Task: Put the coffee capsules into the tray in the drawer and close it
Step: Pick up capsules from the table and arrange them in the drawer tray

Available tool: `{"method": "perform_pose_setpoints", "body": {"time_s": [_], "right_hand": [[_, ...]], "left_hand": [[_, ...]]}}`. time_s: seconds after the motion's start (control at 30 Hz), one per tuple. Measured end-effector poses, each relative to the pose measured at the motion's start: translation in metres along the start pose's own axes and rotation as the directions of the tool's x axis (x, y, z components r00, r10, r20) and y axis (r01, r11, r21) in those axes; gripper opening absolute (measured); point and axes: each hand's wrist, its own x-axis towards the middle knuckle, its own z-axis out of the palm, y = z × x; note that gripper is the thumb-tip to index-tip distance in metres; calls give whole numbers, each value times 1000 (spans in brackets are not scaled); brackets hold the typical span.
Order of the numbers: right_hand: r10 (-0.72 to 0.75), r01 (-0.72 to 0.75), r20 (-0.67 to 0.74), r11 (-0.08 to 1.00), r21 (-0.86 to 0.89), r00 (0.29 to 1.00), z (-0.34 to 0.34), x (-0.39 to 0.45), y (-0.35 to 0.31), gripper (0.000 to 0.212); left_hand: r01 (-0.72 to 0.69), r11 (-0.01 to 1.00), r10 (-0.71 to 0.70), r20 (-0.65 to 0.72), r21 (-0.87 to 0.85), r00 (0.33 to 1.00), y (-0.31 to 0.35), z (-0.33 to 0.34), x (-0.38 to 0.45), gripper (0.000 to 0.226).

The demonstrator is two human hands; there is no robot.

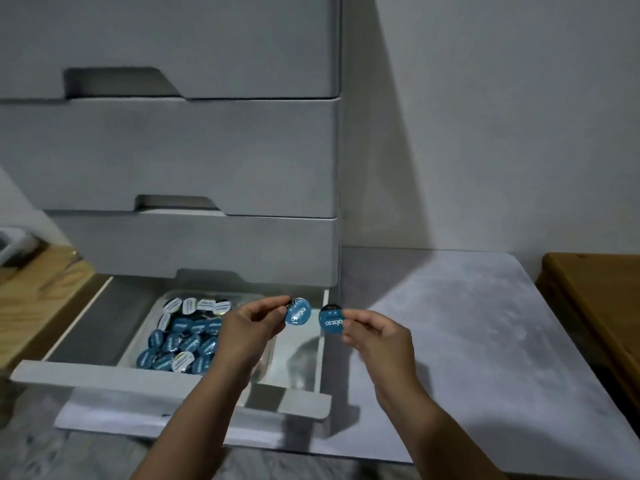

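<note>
The bottom drawer of a grey cabinet stands pulled out. Inside it sits a clear plastic tray holding several blue-lidded and white-lidded coffee capsules. My left hand pinches one blue capsule by its rim above the tray's right side. My right hand pinches a second blue capsule over the drawer's right edge. The two capsules hang side by side, lids tilted toward me. My left forearm hides part of the tray's right half.
Closed grey drawers stack above the open one. A grey mat covers the floor on the right. A brown wooden piece stands far right, and a light wooden surface lies at the left.
</note>
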Motion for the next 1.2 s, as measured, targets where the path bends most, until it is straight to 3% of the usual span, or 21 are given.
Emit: {"method": "perform_pose_setpoints", "body": {"time_s": [0.23, 0.47, 0.63, 0.73, 1.0, 1.2], "right_hand": [[34, -34, -1, 999, -15, 999, 114, 11, 27, 15], [134, -118, -209, 989, 89, 969, 195, 36, 58, 13], [158, -137, -339, 987, 87, 927, 213, 51, 75, 12], [231, -222, -406, 973, 70, 884, 217, 59, 83, 13], [322, -276, -474, 947, 166, 819, 222, 75, 89, 12], [312, -302, -477, 948, 101, 822, 228, 85, 99, 22]], "left_hand": [[90, 993, -92, 14, 75, 996, -16, -102, 66, 15], [244, 966, -251, 82, 89, 965, -44, -150, 130, 14], [325, 941, -334, 92, 92, 938, -55, -156, 149, 11], [352, 933, -359, 104, 79, 928, -64, -155, 158, 10], [336, 932, -355, 162, 134, 921, -70, -145, 171, 12], [360, 920, -381, 141, 155, 914, -74, -144, 182, 15]]}}
